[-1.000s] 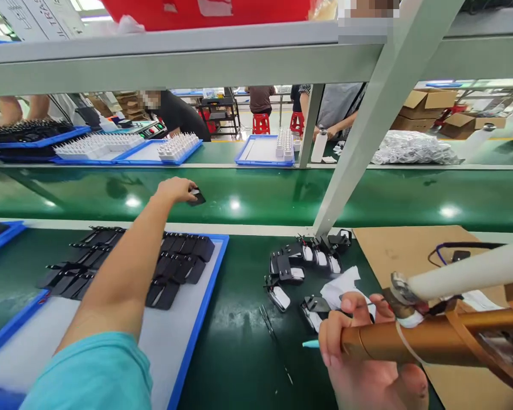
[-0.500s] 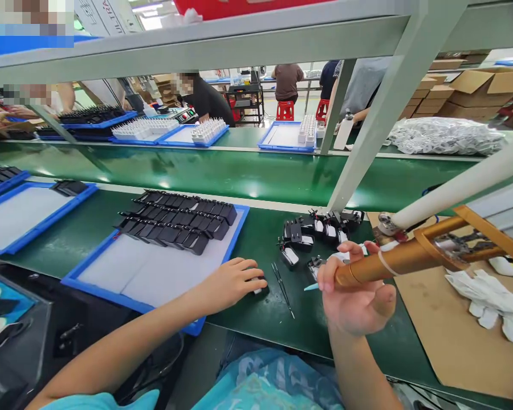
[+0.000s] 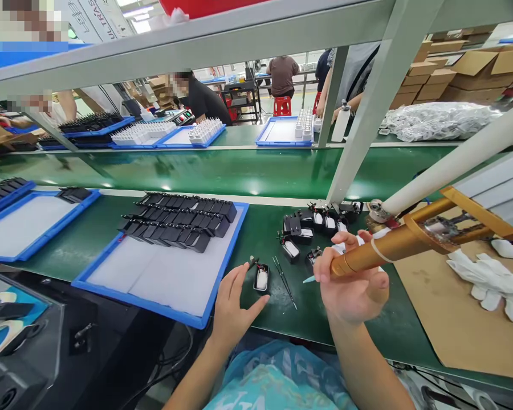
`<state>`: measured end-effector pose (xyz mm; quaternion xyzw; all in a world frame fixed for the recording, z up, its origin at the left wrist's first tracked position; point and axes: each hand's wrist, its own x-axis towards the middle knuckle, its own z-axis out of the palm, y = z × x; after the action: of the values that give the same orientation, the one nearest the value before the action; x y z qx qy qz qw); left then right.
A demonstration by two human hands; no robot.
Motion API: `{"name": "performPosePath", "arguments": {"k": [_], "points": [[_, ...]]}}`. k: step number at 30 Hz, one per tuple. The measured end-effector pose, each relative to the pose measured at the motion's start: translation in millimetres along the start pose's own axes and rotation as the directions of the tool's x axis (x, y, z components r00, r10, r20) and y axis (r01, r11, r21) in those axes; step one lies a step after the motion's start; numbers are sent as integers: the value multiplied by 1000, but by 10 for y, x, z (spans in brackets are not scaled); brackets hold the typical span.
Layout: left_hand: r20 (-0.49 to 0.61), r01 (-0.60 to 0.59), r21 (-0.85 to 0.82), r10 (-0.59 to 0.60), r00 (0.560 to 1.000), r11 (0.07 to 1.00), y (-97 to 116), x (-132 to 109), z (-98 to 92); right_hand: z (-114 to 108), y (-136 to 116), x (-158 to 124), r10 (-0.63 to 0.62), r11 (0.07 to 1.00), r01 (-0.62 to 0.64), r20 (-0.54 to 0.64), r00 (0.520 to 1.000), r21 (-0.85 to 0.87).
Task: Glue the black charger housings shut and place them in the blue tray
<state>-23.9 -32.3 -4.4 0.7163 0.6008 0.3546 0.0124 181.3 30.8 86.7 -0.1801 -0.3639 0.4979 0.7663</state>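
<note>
In the head view my left hand (image 3: 235,307) has its thumb and fingers spread beside a small black case (image 3: 261,279). The case stands upright on the green bench with its top uncovered, and a white piece and a small connector with wires show at it. My right hand (image 3: 353,290) is wrapped round a gold tubular dispenser (image 3: 363,259), whose pale blue nozzle (image 3: 309,279) points left toward the case. Between the hands lie thin dark tweezers (image 3: 284,282) on the bench. Several similar black cases (image 3: 312,228) with white pieces inside stand behind the right hand.
A blue-rimmed tray (image 3: 145,304) bears rows of black cases to the left. White gloves (image 3: 489,282) rest on a cardboard sheet (image 3: 427,319) at right. A slanted post (image 3: 363,114) rises behind the bench; a green conveyor (image 3: 239,171) runs beyond. Other people work farther back.
My left hand has drawn back from over the black case and spread its fingers, uncovering it. The right hand still holds the dispenser. The view has shifted slightly.
</note>
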Motion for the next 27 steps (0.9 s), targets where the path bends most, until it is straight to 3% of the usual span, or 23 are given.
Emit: {"name": "performPosePath", "arguments": {"k": [4,11,14,18,25,27], "points": [[17,240,-102,-239,971,965,71,-73,163,6,10,0,1,1000,-1,-5,1000,-26],[76,418,-327,-417,906,848,99,25,307,57,31,-9,6,1000,-7,-33,999,-26],[152,421,-320,-393,907,849,29,117,292,126,38,-23,22,1000,-21,-35,999,4],[183,328,-276,-286,941,903,-22,204,294,237,87,-30,48,999,-47,-28,998,24],[260,301,-329,-220,940,895,158,198,148,362,199,4,62,998,-62,-12,998,19],[237,267,-327,-194,952,906,218,211,81,366,210,6,61,998,-61,-8,998,21]]}}
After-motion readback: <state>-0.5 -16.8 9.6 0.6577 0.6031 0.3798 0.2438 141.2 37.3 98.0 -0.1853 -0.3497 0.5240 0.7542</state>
